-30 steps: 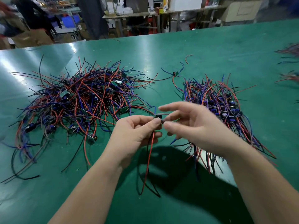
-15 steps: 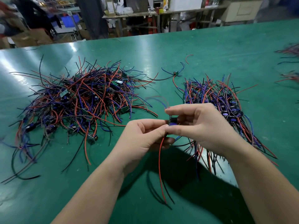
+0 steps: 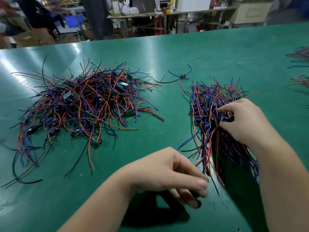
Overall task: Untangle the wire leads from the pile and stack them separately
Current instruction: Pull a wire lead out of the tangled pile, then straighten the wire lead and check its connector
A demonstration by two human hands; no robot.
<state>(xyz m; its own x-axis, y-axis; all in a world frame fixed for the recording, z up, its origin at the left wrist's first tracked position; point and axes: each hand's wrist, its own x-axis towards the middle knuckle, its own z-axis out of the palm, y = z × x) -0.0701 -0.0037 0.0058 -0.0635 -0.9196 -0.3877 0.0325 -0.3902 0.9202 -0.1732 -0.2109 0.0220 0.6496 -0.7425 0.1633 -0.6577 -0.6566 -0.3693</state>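
Green table [image 3: 217, 52] carries the tangled pile [image 3: 83, 106], well apart to the left of the left hand [image 3: 168, 171]. The sorted stack [image 3: 209, 104] lies under the right hand [image 3: 242, 121], whose curled fingers [image 3: 230, 107] and thumb pinch into its middle. If it pulls away fast, hooked wires [image 3: 215, 148] could follow and spoil the stack. Which piece it pinches is covered. The left hand hangs loosely curled, probably empty; its fingertips [image 3: 203, 182] are blurred.

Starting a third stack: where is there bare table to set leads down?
The green table is bare between the tangled pile of red, blue and black wire leads and the neater sorted stack, and along the far edge. It is crowded at that stack, where the left hand and right hand are.
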